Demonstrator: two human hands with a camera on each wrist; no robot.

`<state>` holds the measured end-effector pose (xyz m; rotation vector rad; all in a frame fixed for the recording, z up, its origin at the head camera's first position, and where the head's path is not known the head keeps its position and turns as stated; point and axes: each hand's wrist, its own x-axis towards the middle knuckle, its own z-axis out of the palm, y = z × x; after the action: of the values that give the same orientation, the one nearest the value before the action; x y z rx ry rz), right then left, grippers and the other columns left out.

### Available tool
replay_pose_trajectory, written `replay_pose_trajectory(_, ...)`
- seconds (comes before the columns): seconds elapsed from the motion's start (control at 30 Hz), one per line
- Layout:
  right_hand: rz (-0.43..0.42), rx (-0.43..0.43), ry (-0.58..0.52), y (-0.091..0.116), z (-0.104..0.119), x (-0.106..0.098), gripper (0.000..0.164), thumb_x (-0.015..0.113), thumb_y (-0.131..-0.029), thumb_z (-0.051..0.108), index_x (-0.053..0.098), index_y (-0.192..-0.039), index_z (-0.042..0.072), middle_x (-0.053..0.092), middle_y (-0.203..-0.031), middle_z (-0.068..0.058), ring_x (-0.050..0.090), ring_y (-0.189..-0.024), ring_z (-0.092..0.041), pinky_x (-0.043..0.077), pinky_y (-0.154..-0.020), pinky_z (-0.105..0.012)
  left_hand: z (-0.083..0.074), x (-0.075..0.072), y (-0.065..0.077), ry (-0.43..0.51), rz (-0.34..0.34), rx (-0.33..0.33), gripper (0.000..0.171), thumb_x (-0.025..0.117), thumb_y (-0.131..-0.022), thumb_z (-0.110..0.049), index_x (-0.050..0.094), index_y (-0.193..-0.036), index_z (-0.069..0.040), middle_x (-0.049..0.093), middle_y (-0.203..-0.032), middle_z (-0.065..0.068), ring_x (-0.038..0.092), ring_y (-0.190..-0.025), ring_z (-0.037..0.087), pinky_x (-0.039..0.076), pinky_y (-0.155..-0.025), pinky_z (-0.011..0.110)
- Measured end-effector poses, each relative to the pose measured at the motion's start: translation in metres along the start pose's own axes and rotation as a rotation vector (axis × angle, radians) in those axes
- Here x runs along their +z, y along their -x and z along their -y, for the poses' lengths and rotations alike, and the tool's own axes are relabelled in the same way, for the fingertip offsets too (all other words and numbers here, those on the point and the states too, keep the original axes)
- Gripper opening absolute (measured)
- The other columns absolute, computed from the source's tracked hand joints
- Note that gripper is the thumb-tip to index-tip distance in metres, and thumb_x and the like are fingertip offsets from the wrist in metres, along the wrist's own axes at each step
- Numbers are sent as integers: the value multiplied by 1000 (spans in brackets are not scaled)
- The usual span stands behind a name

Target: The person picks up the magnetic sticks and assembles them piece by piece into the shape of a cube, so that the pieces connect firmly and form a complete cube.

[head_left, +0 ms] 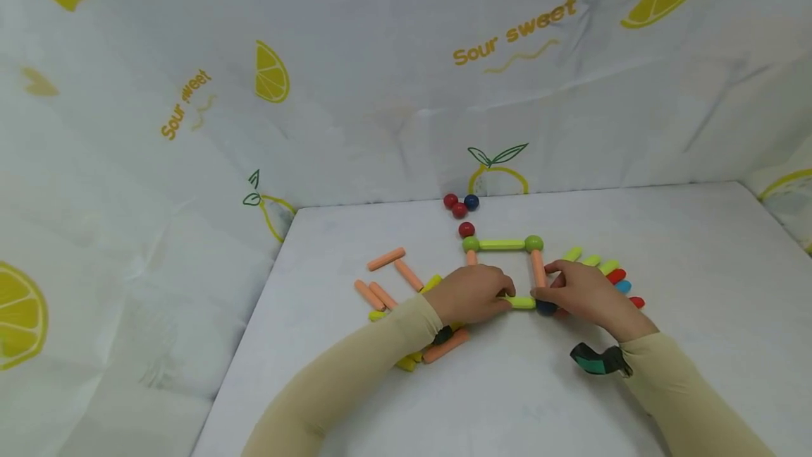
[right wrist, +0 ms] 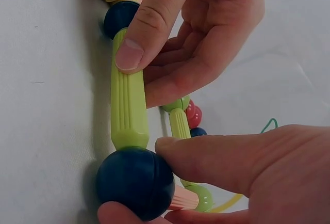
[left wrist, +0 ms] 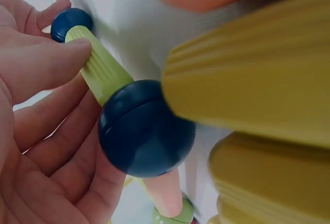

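Note:
Several rods and balls are joined into a four-sided frame lying on the table. At its back, a yellow-green rod (head_left: 501,245) runs between two green balls, one at the left (head_left: 471,244) and one at the right (head_left: 534,243). An orange rod (head_left: 538,269) forms the right side. My left hand (head_left: 476,293) pinches the near yellow-green rod (right wrist: 129,95), thumb on top. With thumb and fingertip, my right hand (head_left: 586,295) grips the dark blue ball (right wrist: 135,182) at the near right corner. Another dark blue ball (left wrist: 147,131) sits at that rod's left end, hidden by my left hand in the head view.
Loose orange rods (head_left: 385,259) and yellow rods (head_left: 406,364) lie left of the frame, some under my left forearm. Red balls (head_left: 459,210) and a dark blue ball (head_left: 471,202) rest at the back edge. Beyond my right hand are yellow-green, red and blue rods (head_left: 624,286).

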<state>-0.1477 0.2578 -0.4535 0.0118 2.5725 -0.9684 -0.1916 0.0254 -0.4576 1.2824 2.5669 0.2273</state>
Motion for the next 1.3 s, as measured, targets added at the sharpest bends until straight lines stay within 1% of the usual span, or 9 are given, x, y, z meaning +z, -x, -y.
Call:
replay_pose_trajectory(0.3,11,10,14,-5,4,0,79,76,-99,39,47,-149,-14,72,-102,-14,69,-72,-16,54,-68,-32,0,1,5,-15,-8,-26,26,68,-108,-33,77,-131,-24,75,-119,-11,65,-98,-3,52,-82,11)
replay_pose_trajectory(0.43,8,11,26,-7,3,1,79,77,-99,39,46,-149,-15,73,-103,-14,70,-71,-15,54,-68,-32,4,-2,11,35,-37,-37,28,66,-109,-36,76,-132,-24,75,-121,-12,65,-100,-3,52,-85,12)
replay_pose_trajectory(0.53,12,12,34,-9,4,2,80,77,-98,40,47,-149,-15,72,-103,-14,69,-71,-14,54,-68,-32,15,-8,26,146,-118,-66,31,64,-110,-39,76,-132,-21,75,-122,-12,67,-103,-1,53,-90,14)
replay_pose_trajectory(0.67,14,9,39,-10,7,2,81,77,-98,41,47,-149,-14,72,-104,-14,68,-73,-15,54,-69,-32,40,-20,57,321,-267,-132,33,64,-110,-38,76,-132,-17,76,-121,-9,69,-108,6,58,-98,25)
replay_pose_trajectory(0.8,4,6,49,-9,7,0,80,76,-99,42,47,-149,-14,72,-105,-14,66,-76,-17,54,-69,-32,65,-28,82,387,-335,-227,32,65,-110,-36,75,-132,-15,77,-121,-7,70,-108,7,60,-100,33)
replay_pose_trajectory(0.9,1,1,55,-8,5,-1,81,75,-100,43,47,-149,-15,71,-105,-14,65,-77,-17,54,-68,-32,80,-31,95,394,-321,-319,32,66,-109,-36,75,-133,-15,77,-119,-7,69,-106,8,60,-99,32)
replay_pose_trajectory(1.0,2,-9,58,-9,2,0,81,75,-100,43,47,-149,-15,71,-105,-14,64,-78,-18,53,-68,-32,92,-30,105,390,-301,-381,31,67,-109,-33,75,-132,-14,77,-116,-6,69,-104,11,59,-99,33)
replay_pose_trajectory(1.17,6,-1,61,-10,1,3,82,75,-100,44,47,-149,-15,70,-105,-14,63,-80,-18,53,-68,-32,104,-25,119,386,-292,-408,28,68,-108,-25,76,-130,-10,78,-114,-2,69,-103,14,59,-98,35)
replay_pose_trajectory(1.3,2,1,74,-11,3,3,82,75,-100,45,47,-149,-15,70,-105,-14,63,-79,-18,52,-68,-32,111,-21,123,345,-275,-399,22,68,-108,-20,77,-126,-11,78,-114,-1,70,-105,14,59,-100,36)
